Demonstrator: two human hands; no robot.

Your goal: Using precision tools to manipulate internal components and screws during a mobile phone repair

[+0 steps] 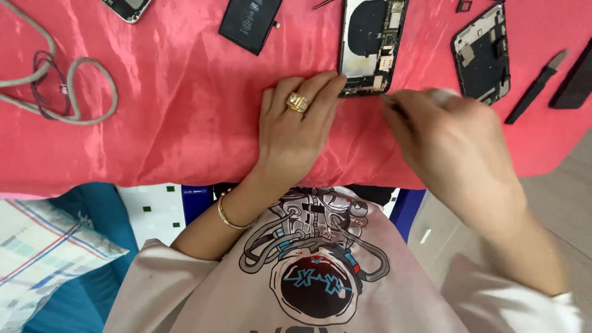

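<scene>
Red satin cloth (185, 123) spread over the desk, creased and shiny. On it, at the far middle, an opened phone (373, 46) lying back-up with its boards and coil bare, lower edge towards the body.

Left hand (296, 123): laid flat on the cloth, grip wide, nothing held, fingertips touching the lower left corner of the opened phone; gold ring (297, 102) on one finger, thin bracelet (228, 217) at the wrist.

Right hand (450, 135): blurred with motion, just beside the phone's lower right corner, fingers drawn together. Seems to pinch something thin and dark at the tips; too smeared to tell what, or whether the grip is closed on it.

Judged from this: steadying the phone with one hand while bringing the other in to its bottom end. Work at that corner would call for a firm press from the left and a slow, fine approach from the right, clear of the bare boards.

Elsewhere on the cloth: black battery (250, 23) to the left, second stripped phone shell (482, 54) to the right, black pry tool (533, 95) beyond it, grey cable (74, 92) looped far left.
</scene>
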